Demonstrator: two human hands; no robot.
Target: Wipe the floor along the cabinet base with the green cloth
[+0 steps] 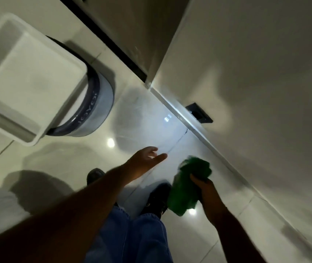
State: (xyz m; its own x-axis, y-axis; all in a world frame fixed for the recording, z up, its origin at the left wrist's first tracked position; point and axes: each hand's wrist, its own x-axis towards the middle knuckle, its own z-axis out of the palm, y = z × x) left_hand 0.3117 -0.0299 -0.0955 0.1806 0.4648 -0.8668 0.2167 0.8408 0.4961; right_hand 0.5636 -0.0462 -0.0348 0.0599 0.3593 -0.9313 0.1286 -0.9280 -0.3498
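Note:
A crumpled green cloth hangs in my right hand, which grips it from the right, above the glossy white floor. The cabinet base runs diagonally from upper middle to lower right, just right of the cloth. My left hand is stretched forward over the floor with fingers apart, holding nothing. Wet streaks show on the tiles beyond the left hand, near the base.
A white rectangular tub sits on a round grey bucket at the left. A small black fitting is set in the cabinet face. My dark shoes and blue jeans are below the hands.

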